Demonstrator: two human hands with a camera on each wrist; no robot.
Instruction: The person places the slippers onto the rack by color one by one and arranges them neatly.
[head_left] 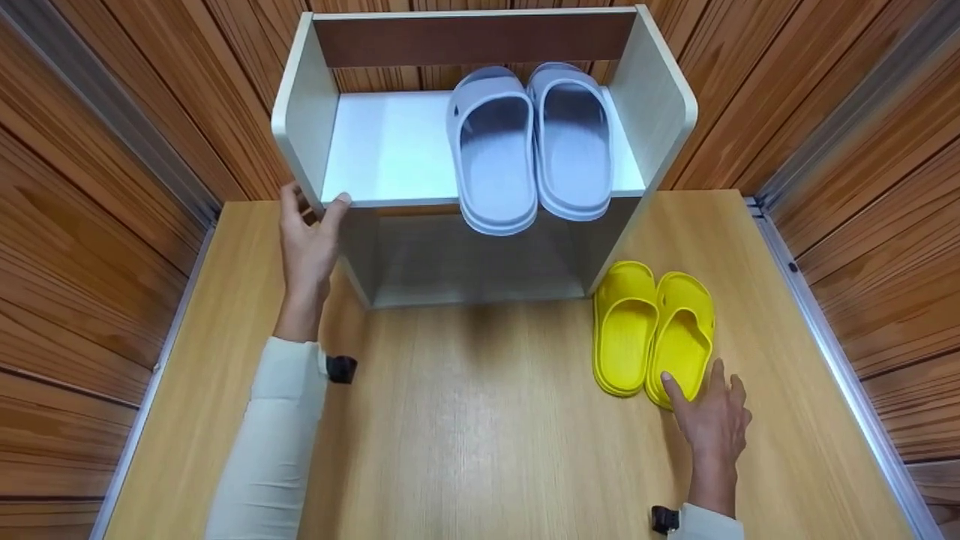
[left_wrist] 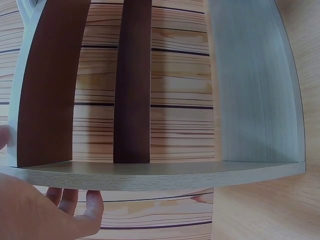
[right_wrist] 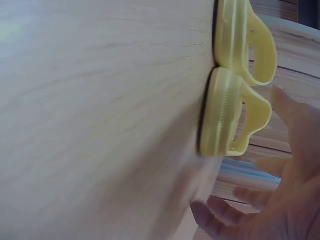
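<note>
My left hand grips the front left edge of a small white shelf unit. Its thumb lies over the front edge of the shelf board, and the fingers go round the outside of the side panel, as the left wrist view also shows. A pair of grey-blue slippers sits side by side on the right of the upper shelf, heels jutting past its front edge. On the floor by the unit's right front corner stands a pair of yellow slippers. Close behind their heels is my right hand, fingers spread and holding nothing.
The unit stands on a light wood floor against a brown plank wall. Below the grey-blue slippers is a lower compartment. Plank side walls with metal strips border the floor left and right.
</note>
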